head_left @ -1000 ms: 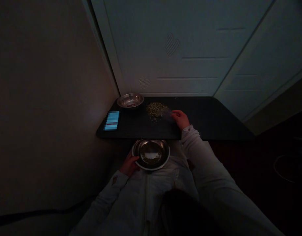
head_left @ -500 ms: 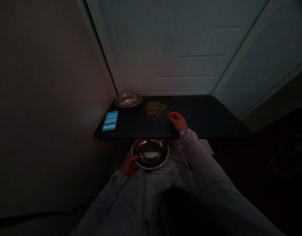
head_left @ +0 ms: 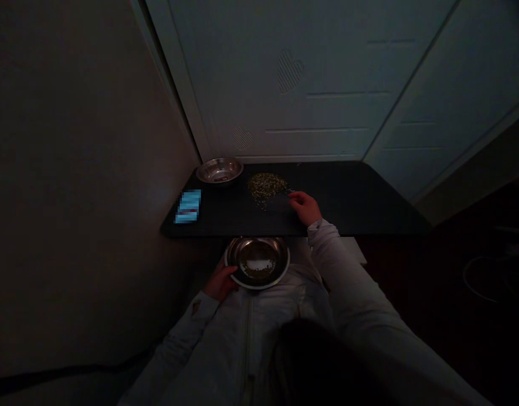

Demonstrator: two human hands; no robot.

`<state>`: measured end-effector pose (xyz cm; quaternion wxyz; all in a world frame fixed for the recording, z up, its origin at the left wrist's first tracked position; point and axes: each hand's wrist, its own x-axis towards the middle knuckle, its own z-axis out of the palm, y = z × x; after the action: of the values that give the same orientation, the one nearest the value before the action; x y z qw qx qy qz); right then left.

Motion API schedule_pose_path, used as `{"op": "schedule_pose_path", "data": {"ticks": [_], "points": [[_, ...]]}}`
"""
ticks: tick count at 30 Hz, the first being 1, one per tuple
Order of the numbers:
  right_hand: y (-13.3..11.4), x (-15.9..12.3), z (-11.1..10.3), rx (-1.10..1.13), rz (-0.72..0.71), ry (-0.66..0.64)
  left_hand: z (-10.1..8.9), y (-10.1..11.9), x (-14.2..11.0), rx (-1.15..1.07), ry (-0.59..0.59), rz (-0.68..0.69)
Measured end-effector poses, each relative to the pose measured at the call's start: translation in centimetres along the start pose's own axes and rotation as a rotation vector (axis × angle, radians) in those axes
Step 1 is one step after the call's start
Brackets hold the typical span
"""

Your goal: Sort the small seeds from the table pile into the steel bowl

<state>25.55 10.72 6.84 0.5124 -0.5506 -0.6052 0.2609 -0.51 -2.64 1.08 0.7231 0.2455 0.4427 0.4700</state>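
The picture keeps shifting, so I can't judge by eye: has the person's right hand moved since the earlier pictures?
Yes, slightly: the right hand has edged left, closer to the pile of seeds, which sits unmoved on the black tabletop.

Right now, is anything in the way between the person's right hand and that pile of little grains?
Only a flat dark piece, perhaps a card, at the fingertips of the right hand, touching the edge of the grain pile. It is too dim to tell more. Nothing else visible stands between them.
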Motion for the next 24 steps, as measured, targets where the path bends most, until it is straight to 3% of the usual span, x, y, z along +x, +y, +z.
{"op": "schedule_pose_path", "data": {"ticks": [11, 24], "points": [[-0.34, -0.22, 0.06, 0.006, -0.023, -0.065, 0.12, -0.09, -0.08, 0.012, 0.014, 0.012], [0.02, -0.11, 0.07, -0.023, -0.015, -0.038, -0.04, -0.2, -0.01, 0.007, 0.055, -0.022]]}}
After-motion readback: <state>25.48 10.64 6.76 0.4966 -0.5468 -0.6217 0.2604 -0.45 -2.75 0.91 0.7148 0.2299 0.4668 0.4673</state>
